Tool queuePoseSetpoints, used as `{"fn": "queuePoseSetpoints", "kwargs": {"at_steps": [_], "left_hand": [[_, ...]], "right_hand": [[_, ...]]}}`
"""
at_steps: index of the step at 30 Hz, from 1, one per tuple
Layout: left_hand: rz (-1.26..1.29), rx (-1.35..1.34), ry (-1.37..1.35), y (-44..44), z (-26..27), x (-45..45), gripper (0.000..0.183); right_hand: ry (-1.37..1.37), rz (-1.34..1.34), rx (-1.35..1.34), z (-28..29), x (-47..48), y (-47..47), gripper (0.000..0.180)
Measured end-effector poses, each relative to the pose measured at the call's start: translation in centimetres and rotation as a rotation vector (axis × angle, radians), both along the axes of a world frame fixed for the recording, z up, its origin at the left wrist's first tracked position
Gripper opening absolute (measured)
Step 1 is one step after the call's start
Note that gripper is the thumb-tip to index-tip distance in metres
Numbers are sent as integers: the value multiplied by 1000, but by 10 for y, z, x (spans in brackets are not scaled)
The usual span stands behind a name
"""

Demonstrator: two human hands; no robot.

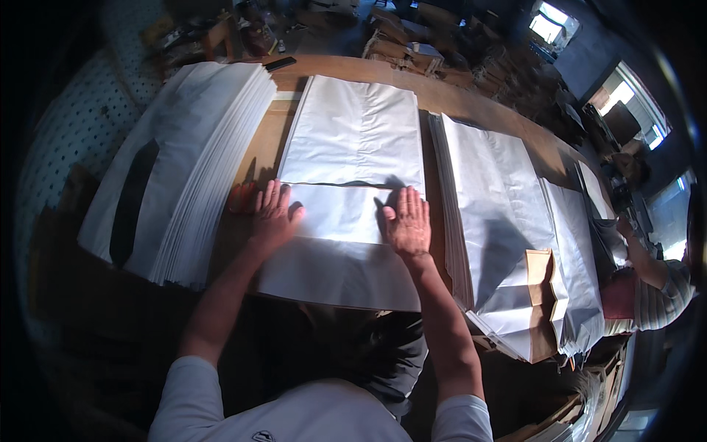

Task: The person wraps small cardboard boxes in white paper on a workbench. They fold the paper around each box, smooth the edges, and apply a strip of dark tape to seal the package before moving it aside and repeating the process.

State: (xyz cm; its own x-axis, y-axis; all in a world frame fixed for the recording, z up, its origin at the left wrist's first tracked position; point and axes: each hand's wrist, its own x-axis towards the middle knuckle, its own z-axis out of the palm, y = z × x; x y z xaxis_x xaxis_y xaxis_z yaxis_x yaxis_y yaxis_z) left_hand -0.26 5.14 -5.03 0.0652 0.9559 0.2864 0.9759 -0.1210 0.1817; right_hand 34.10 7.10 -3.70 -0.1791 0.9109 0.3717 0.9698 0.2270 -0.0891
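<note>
Before me lies a long white paper sack (353,132), with a folded flap (342,212) across its near part. My left hand (273,214) rests at the flap's left edge, fingers pointing away from me. At the right edge my right hand (407,221) lies flat, fingers together. Neither hand grasps anything. The near end of the paper (339,276) reaches the table's front edge. Something orange-red, perhaps a tool's handles (242,197), is beside my left hand, partly hidden.
Tall stacks of white paper sacks stand left (188,160) and right (486,182). A dark strip (134,201) lies on the left stack, a phone (280,64) behind it. A brown-lined sack (540,304) overhangs near right. A co-worker's arm (643,251) is far right.
</note>
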Motion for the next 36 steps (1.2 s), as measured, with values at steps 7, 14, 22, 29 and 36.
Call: {"fn": "queuePoseSetpoints", "kwargs": {"at_steps": [7, 14, 22, 29, 36], "left_hand": [[-10, 44, -130, -11, -14, -13, 74], [-36, 59, -206, -3, -31, -28, 73], [-323, 77, -143, 23, 70, 42, 59], [-410, 38, -292, 1, 105, 54, 43], [-514, 113, -176, -62, 139, 51, 32]], "right_hand": [[223, 129, 52, -33, 16, -11, 76], [309, 218, 51, -39, 15, -2, 71], [462, 95, 18, 36, -5, -76, 64], [471, 153, 69, 76, -26, -116, 65], [213, 261, 125, 103, -52, -90, 76]]}}
